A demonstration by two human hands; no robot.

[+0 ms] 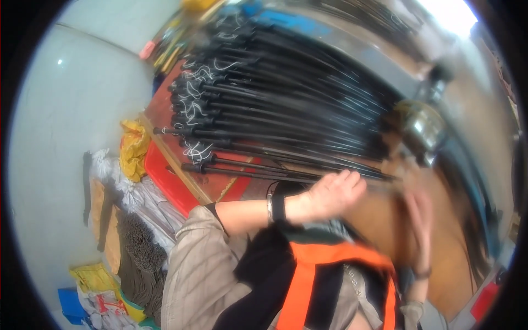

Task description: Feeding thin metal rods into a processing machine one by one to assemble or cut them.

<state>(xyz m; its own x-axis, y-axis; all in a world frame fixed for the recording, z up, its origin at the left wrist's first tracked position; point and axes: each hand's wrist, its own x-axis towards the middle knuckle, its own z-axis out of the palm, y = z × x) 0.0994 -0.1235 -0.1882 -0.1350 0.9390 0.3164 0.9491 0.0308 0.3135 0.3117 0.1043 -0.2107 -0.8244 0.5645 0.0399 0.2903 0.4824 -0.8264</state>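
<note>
Long black rods (pixel 275 113), many with thin white cord loops (pixel 195 148) at their left ends, lie side by side in a thick layer across the surface in front of me. My left hand (pixel 336 193) is beside the nearest rods, its fingers curled in. Whatever it may hold is hidden. To its right, my right hand (pixel 419 206) is smeared by motion near the rods' right ends. Its fingers cannot be made out clearly. Just beyond it stands a round, shiny metal part (pixel 423 127) of what looks like a machine.
A red tray (pixel 168 175) and a wooden strip (pixel 176 165) edge the left side. Beside them are a crumpled yellow bag (pixel 133 149) and bundles of dark rods or cords (pixel 142 242). A brown board (pixel 448 231) lies at the right. Blue items (pixel 291 22) are at the back.
</note>
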